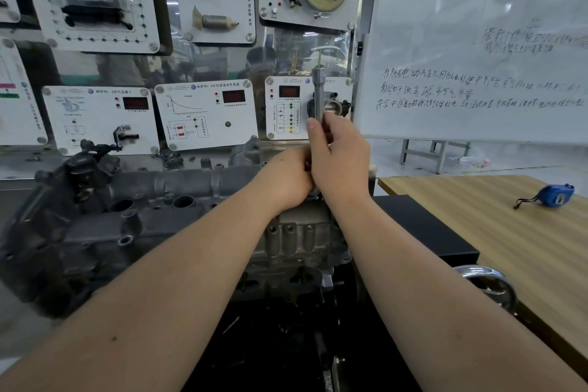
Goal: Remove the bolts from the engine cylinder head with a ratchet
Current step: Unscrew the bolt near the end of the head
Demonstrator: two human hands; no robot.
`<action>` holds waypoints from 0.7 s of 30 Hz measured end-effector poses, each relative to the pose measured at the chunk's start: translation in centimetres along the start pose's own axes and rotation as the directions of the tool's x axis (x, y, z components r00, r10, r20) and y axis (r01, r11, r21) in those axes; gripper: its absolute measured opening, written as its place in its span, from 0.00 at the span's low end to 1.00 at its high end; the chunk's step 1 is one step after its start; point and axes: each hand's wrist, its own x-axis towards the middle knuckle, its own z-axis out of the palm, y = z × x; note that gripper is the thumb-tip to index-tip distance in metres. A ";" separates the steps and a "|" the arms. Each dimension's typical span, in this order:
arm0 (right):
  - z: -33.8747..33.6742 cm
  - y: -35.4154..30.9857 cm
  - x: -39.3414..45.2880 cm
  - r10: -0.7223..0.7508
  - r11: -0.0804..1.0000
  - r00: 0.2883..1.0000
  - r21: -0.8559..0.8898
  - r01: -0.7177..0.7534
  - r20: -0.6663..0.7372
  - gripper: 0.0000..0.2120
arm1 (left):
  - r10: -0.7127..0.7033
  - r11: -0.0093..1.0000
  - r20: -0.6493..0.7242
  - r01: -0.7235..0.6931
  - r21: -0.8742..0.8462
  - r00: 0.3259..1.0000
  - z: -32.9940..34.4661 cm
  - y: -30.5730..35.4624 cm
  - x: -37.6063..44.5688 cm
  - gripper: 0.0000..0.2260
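Ratchet [318, 95] stands nearly upright above the right end of the engine cylinder head [178, 200]; right hand [339, 162] wraps its lower handle, thumb lying up along the left of the shaft, fingers curled round the far side; grip closed firmly on the tool; bare metal handle projects straight up out of the fist; ratchet head and socket hidden below the hands, so the bolt under it cannot be seen; left hand [291, 180] sits just left of and slightly below the grip, pressed against the right hand at the base of the tool; its fingers are hidden behind the right hand, so whether they clasp the ratchet or only steady it cannot be told; cylinder head lies lengthwise, running left from the grip, grey casting with open round bores along its top; behind the grip, panels [206, 113] with printed diagrams and red displays; up and right of the grip, whiteboard [477, 41] with handwriting; right of the grip and lower, wooden table [509, 232] carrying a blue tape measure [555, 196], well apart from both hands; chrome handwheel [490, 283] below the table edge, near the right forearm
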 end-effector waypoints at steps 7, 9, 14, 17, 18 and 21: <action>0.0 0.1 0.1 0.112 0.987 0.993 0.111 -0.114 0.024 0.21 | 0.021 0.992 0.033 -0.016 -0.128 0.999 -0.1 0.2 -0.7 0.14; 0.1 0.1 0.1 0.103 0.981 0.994 0.163 -0.108 0.043 0.21 | 0.031 0.994 0.024 -0.028 -0.102 0.999 -0.2 0.1 -0.6 0.13; 0.0 -0.1 0.1 0.037 0.998 0.999 0.052 -0.036 -0.005 0.16 | 0.015 1.000 0.004 -0.015 0.027 1.000 -0.2 0.5 -0.4 0.10; 0.0 0.0 0.0 0.029 0.999 1.000 0.042 -0.029 -0.001 0.16 | 0.006 1.000 0.026 -0.006 0.012 1.000 -0.2 0.5 -0.5 0.10; 0.0 0.0 -0.1 0.033 0.999 0.999 0.034 -0.033 0.007 0.15 | 0.003 1.000 0.041 -0.004 0.007 0.999 -0.2 0.5 -0.5 0.11; 0.1 0.0 -0.2 0.028 0.999 0.999 0.026 -0.029 0.036 0.10 | -0.008 1.000 0.060 0.009 -0.014 0.998 -0.1 0.2 -0.4 0.12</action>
